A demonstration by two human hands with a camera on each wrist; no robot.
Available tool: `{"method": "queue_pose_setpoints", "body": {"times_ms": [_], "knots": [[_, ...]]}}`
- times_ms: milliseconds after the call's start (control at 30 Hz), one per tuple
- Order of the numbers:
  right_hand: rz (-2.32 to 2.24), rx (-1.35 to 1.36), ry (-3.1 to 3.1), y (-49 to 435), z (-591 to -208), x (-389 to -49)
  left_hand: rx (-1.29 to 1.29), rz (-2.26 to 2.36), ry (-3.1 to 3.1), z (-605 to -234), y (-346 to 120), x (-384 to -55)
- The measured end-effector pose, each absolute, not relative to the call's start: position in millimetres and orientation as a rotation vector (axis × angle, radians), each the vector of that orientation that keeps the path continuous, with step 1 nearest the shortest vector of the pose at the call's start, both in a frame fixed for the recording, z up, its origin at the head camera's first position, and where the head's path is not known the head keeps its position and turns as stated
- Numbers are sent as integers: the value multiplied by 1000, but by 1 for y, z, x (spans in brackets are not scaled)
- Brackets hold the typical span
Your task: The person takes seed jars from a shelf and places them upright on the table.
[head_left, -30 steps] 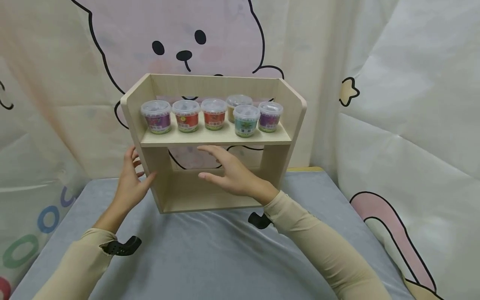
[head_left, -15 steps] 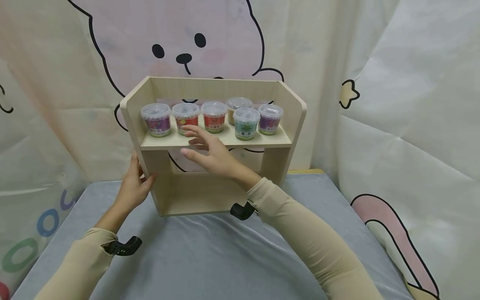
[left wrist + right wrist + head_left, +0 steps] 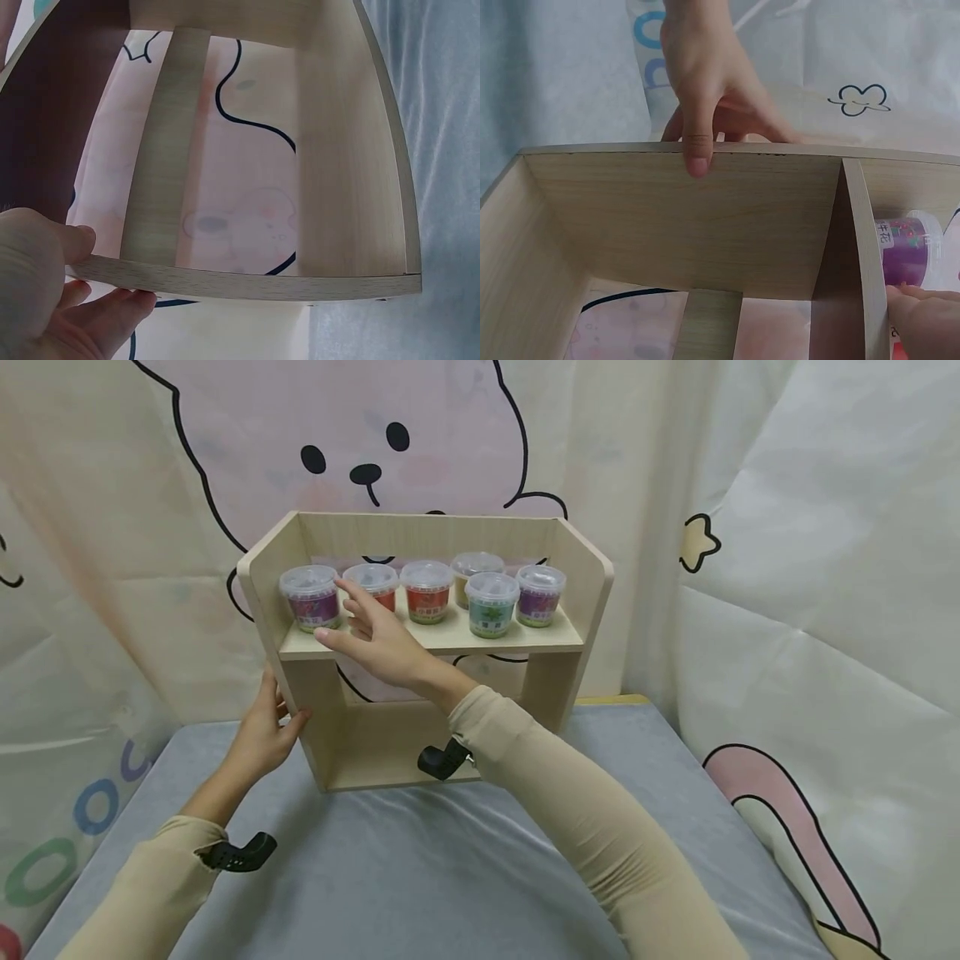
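Observation:
A small pale wooden two-tier shelf (image 3: 390, 735) stands on the cloth-covered table. My left hand (image 3: 262, 735) grips its left side panel; in the left wrist view the thumb (image 3: 79, 240) lies inside the panel and fingers (image 3: 124, 311) outside. On the upper tier is a row of lidded plastic tubs. My right hand (image 3: 382, 643) reaches across to the leftmost purple tub (image 3: 309, 602), its thumb and fingers spread at the tub's right front. It partly covers a red tub (image 3: 373, 578). In the right wrist view its finger (image 3: 926, 315) is beside that purple tub (image 3: 904, 251).
Farther right on the upper tier are another red tub (image 3: 427, 593), a green tub (image 3: 491, 606), a yellowish tub (image 3: 476, 562) behind it and a second purple tub (image 3: 540, 597). Grey-blue cloth (image 3: 420, 877) covers the table; printed curtains (image 3: 615, 460) hang around it.
My right hand has moved up and left, from in front of the lower opening to the leftmost purple tub. The left hand stays at the side panel, its fingers now nearer the wood.

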State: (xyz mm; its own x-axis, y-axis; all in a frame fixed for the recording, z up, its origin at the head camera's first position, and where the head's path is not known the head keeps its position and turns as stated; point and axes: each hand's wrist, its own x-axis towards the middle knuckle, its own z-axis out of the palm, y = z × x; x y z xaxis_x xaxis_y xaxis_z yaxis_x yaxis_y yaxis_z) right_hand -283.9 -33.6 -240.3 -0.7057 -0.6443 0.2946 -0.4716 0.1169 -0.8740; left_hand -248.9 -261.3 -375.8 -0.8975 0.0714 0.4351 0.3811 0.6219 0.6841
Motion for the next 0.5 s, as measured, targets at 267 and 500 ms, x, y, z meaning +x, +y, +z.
{"method": "queue_pose_setpoints", "body": {"times_ms": [267,500], "knots": [[-1598,-1045,2251,-44,-235,-289,-343,-1172,-2478,-376,-260,-249],[-1572,-996,2256,-49,-230,-289,-340,-1171,-2498,-374,-260,-249]]}}
